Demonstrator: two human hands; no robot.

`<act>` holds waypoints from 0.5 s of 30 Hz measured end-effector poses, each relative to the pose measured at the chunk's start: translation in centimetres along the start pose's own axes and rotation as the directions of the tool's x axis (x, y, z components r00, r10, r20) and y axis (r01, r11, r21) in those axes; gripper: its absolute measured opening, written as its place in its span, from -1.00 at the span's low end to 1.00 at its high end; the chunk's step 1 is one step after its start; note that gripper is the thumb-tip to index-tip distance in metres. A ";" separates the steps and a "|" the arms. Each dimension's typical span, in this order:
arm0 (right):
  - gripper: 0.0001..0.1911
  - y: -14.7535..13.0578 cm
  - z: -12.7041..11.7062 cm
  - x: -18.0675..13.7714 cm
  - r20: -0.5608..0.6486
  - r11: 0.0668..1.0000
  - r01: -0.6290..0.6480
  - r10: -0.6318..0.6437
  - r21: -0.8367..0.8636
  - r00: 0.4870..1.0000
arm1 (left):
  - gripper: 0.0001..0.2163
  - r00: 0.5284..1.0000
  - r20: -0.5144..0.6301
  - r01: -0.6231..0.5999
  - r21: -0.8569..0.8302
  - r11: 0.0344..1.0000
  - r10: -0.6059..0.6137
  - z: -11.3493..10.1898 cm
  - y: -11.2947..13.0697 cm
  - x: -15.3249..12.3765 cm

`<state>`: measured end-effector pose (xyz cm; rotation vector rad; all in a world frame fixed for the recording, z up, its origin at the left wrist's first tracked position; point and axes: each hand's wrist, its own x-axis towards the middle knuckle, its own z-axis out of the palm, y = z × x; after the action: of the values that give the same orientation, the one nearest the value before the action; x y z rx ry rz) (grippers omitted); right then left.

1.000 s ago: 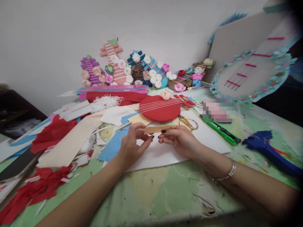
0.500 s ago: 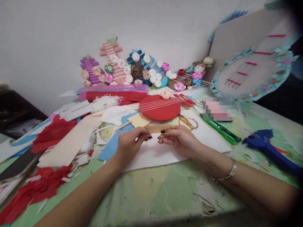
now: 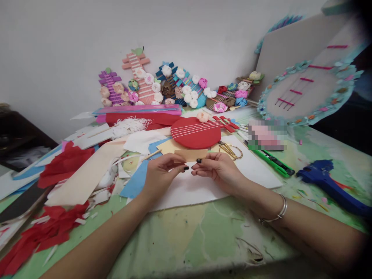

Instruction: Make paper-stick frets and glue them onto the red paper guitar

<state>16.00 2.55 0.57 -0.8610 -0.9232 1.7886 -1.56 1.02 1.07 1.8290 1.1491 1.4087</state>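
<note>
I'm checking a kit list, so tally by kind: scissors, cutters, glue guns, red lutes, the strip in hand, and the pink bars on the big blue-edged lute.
Gold scissors: 1
Green cutter: 1
Blue glue gun: 1
Red lute: 1
Tan strip in the right hand: 1
Pink bars on the big blue-edged lute: 5
Total: 10

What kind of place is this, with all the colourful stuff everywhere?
It looks like a craft workspace: a flat red model lute lies among red scraps, with a green cutter nearby.
</note>
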 end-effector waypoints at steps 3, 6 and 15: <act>-0.91 0.1 0.1 -0.1 0.011 1.000 -0.020 0.020 0.004 1.000 | -0.94 0.996 0.020 -0.093 0.094 0.991 0.092 0.0 -0.3 -0.1; -0.92 0.2 0.2 -0.2 0.039 0.999 -0.024 0.025 -0.023 0.999 | -0.90 0.982 0.029 -0.190 0.148 0.971 0.187 -0.1 -0.7 -0.2; -0.90 0.3 0.2 -0.3 0.091 0.999 -0.015 0.018 -0.038 0.996 | -0.93 0.870 0.060 -0.471 0.392 0.790 0.489 -0.1 -0.7 -0.1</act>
<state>15.80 2.18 0.47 -0.8178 -1.0142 1.8431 -1.87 1.20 0.50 2.5318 1.0922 1.5754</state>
